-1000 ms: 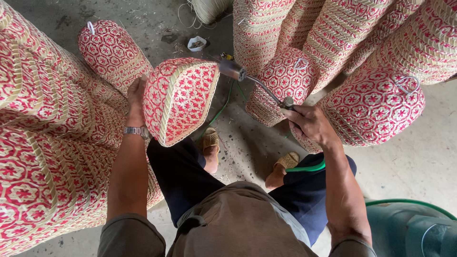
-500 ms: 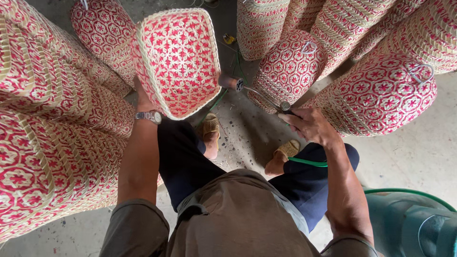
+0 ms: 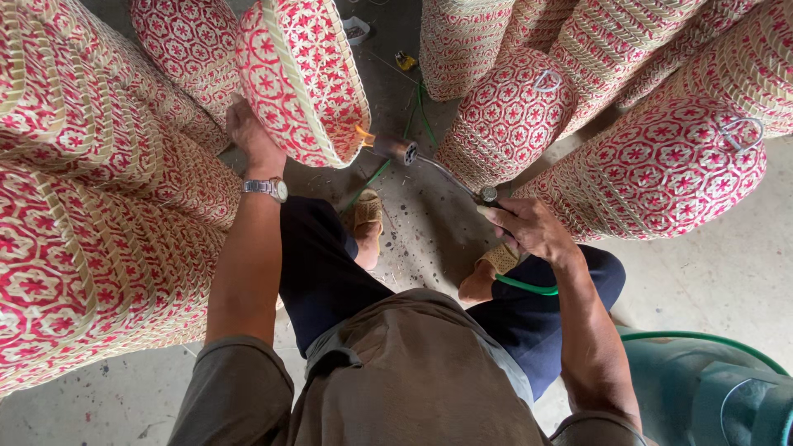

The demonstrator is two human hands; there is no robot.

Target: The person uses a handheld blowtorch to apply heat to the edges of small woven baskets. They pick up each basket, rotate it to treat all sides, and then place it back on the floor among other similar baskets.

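One small flame from the metal gas torch [image 3: 429, 165], gripped by the right hand [image 3: 529, 227], could scorch the red-and-cream woven basket [image 3: 301, 78] that the left hand [image 3: 248, 136] clasps, if held there too long.

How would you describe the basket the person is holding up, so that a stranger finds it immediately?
Start at the seated person's left hand, with the wristwatch. It holds up one red-and-cream woven basket. Unlike the stacked baskets around, this one is lifted and tilted, with a small torch flame touching its rim.
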